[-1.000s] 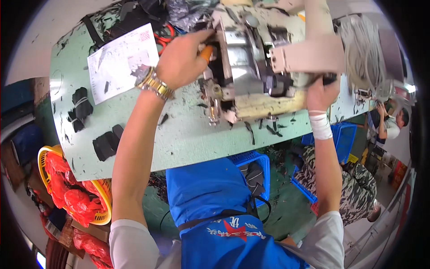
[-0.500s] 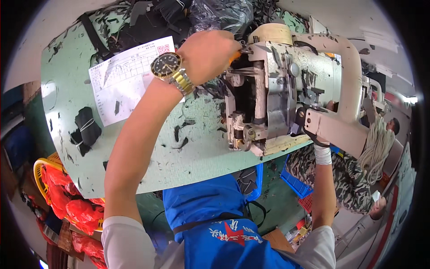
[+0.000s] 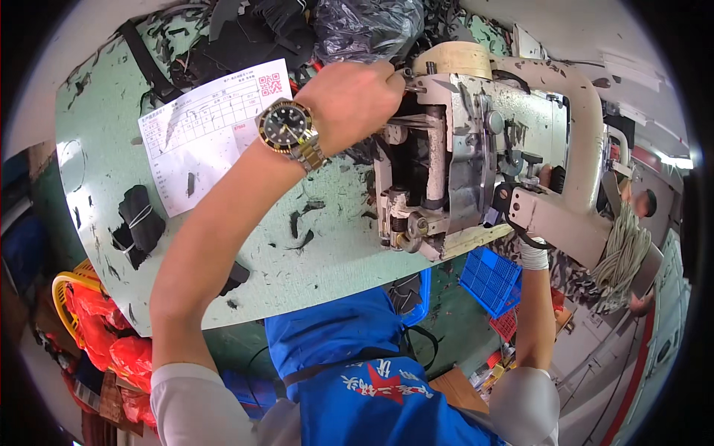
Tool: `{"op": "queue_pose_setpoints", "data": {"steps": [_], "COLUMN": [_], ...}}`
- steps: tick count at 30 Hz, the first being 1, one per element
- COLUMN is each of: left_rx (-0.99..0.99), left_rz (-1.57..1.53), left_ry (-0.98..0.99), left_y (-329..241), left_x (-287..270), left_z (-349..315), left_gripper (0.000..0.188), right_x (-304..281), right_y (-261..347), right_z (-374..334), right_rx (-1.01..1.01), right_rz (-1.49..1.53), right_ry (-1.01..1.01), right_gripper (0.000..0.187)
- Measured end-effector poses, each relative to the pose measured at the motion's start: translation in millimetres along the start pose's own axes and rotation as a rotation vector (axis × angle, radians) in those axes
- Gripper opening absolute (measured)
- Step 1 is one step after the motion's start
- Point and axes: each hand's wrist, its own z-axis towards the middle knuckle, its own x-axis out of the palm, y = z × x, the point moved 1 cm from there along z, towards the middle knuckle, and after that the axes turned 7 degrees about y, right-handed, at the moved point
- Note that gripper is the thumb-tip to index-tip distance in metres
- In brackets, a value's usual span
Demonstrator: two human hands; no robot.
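Note:
My left hand [image 3: 353, 97] is at the upper left end of a worn cream-coloured machine [image 3: 465, 141] with metal parts. Its fingers curl down against a small metal part there, and whatever they grip is hidden under them. A gold and black watch [image 3: 286, 126] is on that wrist. The right forearm reaches up behind the machine's right side, a white wrap at its wrist. Only the fingertips of my right hand [image 3: 547, 176] show, beside a knob on the machine; the rest of the hand is hidden by the frame.
A printed sheet [image 3: 201, 134] and tied black pieces [image 3: 139, 219] lie on the green table [image 3: 290, 271], among dark scraps. Behind are black material and a dark plastic bag [image 3: 368, 30]. A yellow basket [image 3: 63, 301] with red bags stands left; a blue crate [image 3: 491, 281] is at right.
An orange piece that showed at my left fingertips is out of sight there now. The view has shifted slightly. The person in camouflage at the right shows less.

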Motion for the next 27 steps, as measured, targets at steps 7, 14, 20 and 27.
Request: {"op": "queue_pose_setpoints", "data": {"steps": [7, 14, 20, 27], "left_rx": [-0.092, 0.086, -0.056, -0.074], "left_rz": [-0.165, 0.075, 0.048, -0.313], "left_ry": [-0.310, -0.278, -0.176, -0.246], "left_y": [-5, 6, 1, -27], "left_x": [1, -3, -8, 3], "left_z": [-11, -1, 2, -25], "left_gripper": [0.017, 0.017, 0.018, 0.025], "right_x": [-37, -50, -21, -36], "right_y": [-12, -40, -20, -17], "right_z": [17, 13, 7, 11], "right_rx": [0.302, 0.365, -0.023, -0.133], "right_rz": [1.424, 1.386, 1.047, 0.817], "right_ry": [0.470, 0.299, -0.170, 0.306], "right_gripper": [0.072, 0.074, 0.052, 0.055]}}
